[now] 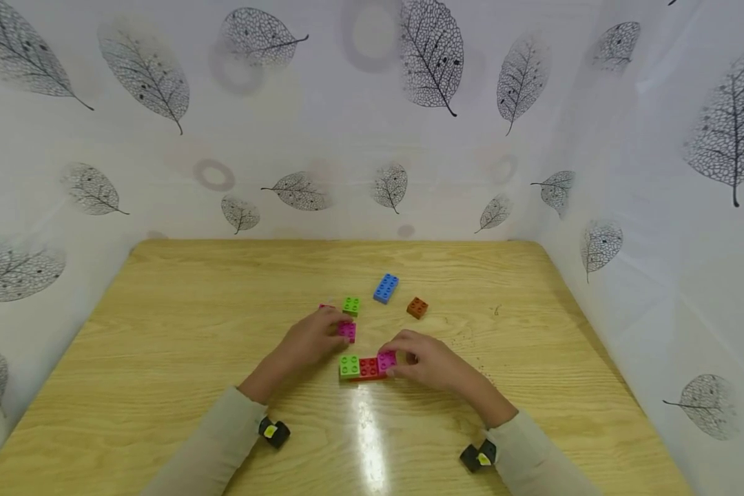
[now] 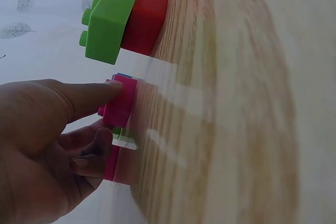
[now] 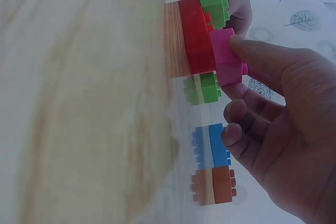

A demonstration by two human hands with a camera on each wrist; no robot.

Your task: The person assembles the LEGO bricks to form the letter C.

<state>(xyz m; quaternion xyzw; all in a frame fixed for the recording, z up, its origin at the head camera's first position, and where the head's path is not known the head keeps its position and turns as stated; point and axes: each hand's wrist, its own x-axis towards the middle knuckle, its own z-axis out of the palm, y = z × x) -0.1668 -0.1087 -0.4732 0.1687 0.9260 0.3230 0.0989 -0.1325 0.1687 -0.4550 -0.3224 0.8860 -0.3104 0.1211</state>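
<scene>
On the table lies a long red brick (image 1: 368, 368) with a light green brick (image 1: 349, 366) on its left end. My right hand (image 1: 430, 359) pinches a pink brick (image 1: 386, 361) at the red brick's right end. In the right wrist view that pink brick (image 3: 227, 57) sits against the red one's studs, slightly tilted; whether it is fully seated I cannot tell. Behind them, my left hand (image 1: 313, 336) grips a magenta brick (image 1: 348, 331) between thumb and fingers, low at the tabletop. Another magenta brick (image 1: 326, 306) shows partly behind the left hand.
A small green brick (image 1: 351, 306) stands just beyond the left hand's brick. Farther back are a long blue brick (image 1: 386, 288) and a brown brick (image 1: 417, 307). A leaf-patterned curtain (image 1: 347, 138) encloses the back and sides of the wooden table (image 1: 161, 386).
</scene>
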